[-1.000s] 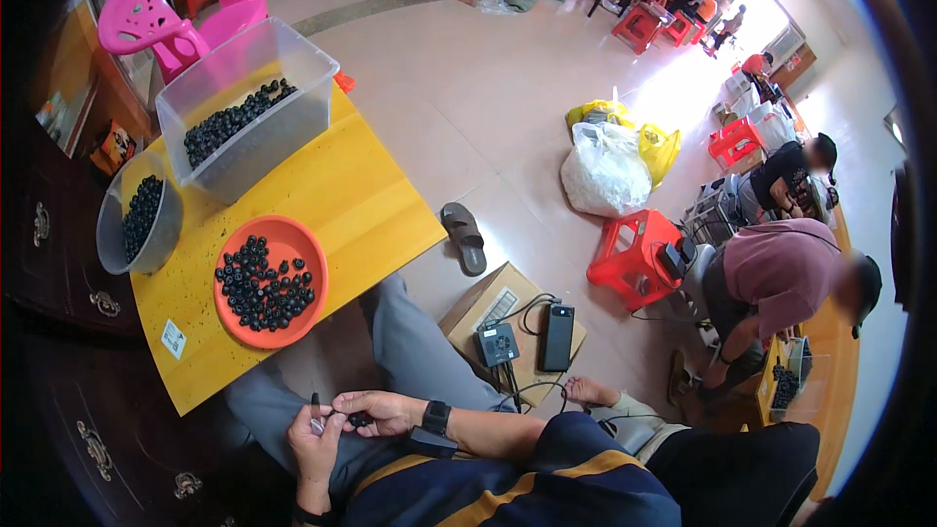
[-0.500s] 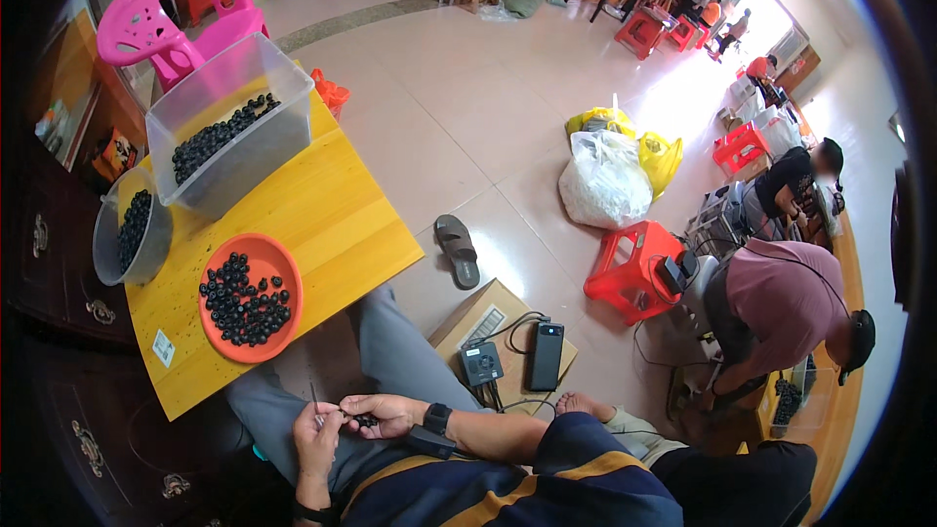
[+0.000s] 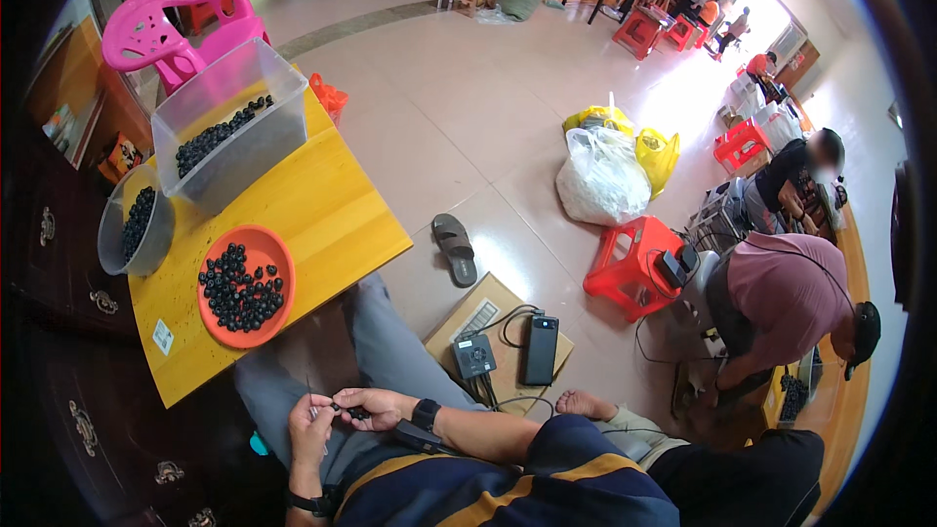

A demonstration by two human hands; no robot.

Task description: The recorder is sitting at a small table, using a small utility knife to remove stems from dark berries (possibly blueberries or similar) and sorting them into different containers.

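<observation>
My left hand [image 3: 310, 431] is closed in a pinch on a thin, needle-like rod [image 3: 309, 383] that sticks up past the fingers. Against it, over my lap, is my right hand [image 3: 383, 408], its fingers curled around several small black round pieces [image 3: 358, 414]. The two hands' fingertips meet at one of these pieces, partly hidden by the fingers. Beyond the hands, an orange-red bowl [image 3: 274, 242] on the yellow table [image 3: 337, 224] holds many more such black pieces.
A clear plastic bin [image 3: 268, 122] and a round tub [image 3: 156, 242] hold black pieces too. A cardboard box [image 3: 451, 340] with a black power bank [image 3: 541, 351] is on the floor, near a sandal [image 3: 454, 252], a red stool [image 3: 634, 268] and tied bags [image 3: 602, 181]. Co-workers sit at right.
The whole view has shifted slightly, with the table and bowl a little higher in the picture. My hands stay together, still holding the rod and black pieces.
</observation>
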